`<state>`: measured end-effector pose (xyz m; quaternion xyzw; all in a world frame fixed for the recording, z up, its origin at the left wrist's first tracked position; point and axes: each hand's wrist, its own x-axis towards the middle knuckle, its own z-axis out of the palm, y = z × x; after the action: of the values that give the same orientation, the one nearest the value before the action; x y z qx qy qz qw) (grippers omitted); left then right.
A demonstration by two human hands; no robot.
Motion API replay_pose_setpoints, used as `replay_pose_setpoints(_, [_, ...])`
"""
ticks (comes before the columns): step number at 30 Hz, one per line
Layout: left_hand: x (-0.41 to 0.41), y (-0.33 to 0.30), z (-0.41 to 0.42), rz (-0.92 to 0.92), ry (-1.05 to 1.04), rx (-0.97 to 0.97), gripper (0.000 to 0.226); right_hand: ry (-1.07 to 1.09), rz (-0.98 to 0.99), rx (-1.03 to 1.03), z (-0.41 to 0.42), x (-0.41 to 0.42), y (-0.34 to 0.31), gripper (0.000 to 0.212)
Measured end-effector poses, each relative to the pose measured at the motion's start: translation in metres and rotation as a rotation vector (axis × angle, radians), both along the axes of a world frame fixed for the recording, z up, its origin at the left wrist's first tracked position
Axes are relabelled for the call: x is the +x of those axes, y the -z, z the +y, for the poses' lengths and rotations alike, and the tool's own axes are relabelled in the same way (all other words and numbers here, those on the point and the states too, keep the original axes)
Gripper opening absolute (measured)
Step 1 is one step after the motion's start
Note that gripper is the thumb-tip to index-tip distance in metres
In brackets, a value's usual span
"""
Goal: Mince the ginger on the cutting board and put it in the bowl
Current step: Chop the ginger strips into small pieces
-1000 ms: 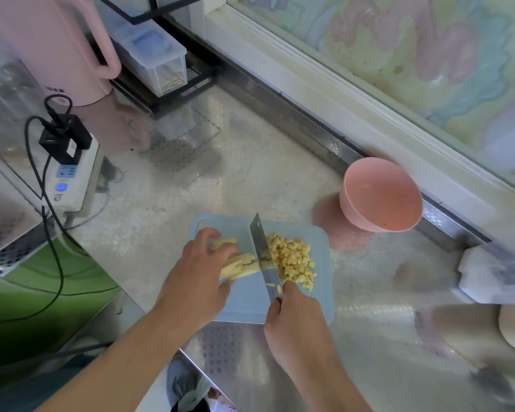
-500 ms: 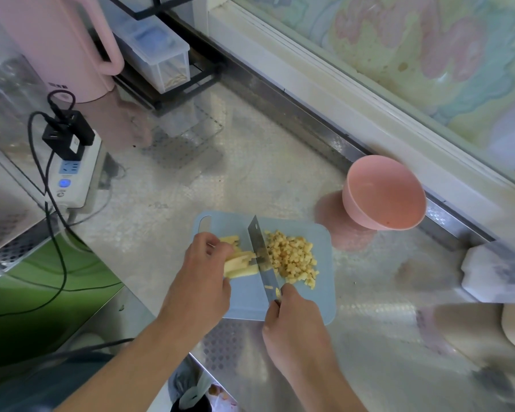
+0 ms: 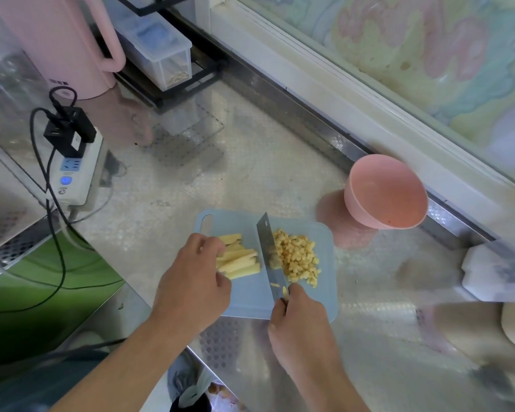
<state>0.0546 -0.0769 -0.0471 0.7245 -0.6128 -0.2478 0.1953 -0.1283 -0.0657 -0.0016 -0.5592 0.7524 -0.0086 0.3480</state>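
Observation:
A light blue cutting board (image 3: pixel 250 295) lies on the steel counter. On it, pale yellow ginger sticks (image 3: pixel 240 260) lie side by side, and my left hand (image 3: pixel 194 281) holds their left ends with curled fingers. My right hand (image 3: pixel 298 322) grips the handle of a cleaver (image 3: pixel 269 251), whose blade stands between the sticks and a heap of diced ginger (image 3: pixel 296 257) on the board's right side. An empty pink bowl (image 3: pixel 387 191) stands tilted against the back ledge, right of the board.
A white power strip (image 3: pixel 75 171) with black plugs and cables sits at the left. A pink kettle (image 3: pixel 57 40) and a clear plastic box (image 3: pixel 155 52) on a black rack stand at the back left. A white object (image 3: pixel 494 272) lies at the right edge.
The cleaver has shifted slightly right, off the sticks, leaving a small gap between blade and stick ends. My left hand has slid left along the sticks, uncovering more of them.

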Motion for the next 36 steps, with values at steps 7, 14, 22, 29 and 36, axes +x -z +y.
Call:
replay_pose_setpoints(7, [0.003, 0.009, -0.010, 0.101, -0.036, 0.065, 0.025, 0.024, -0.022, 0.013, -0.001, -0.001, -0.001, 0.021])
replay_pose_setpoints(14, [-0.001, 0.000, -0.008, 0.062, 0.039, -0.036, 0.038, 0.048, -0.028, 0.000, 0.000, -0.003, -0.001, 0.021])
replay_pose_setpoints(22, [-0.006, 0.018, -0.019, -0.021, 0.218, -0.127, 0.024, 0.008, -0.038, -0.040, 0.002, -0.005, -0.001, 0.024])
replay_pose_setpoints(29, [-0.004, 0.018, -0.013, -0.056, 0.224, -0.194, 0.025, -0.015, -0.044, -0.068, 0.003, 0.000, -0.005, 0.024])
replay_pose_setpoints(36, [-0.006, 0.028, -0.012, 0.042, 0.197, -0.205, 0.011, -0.038, -0.024, -0.047, 0.003, 0.001, -0.003, 0.025])
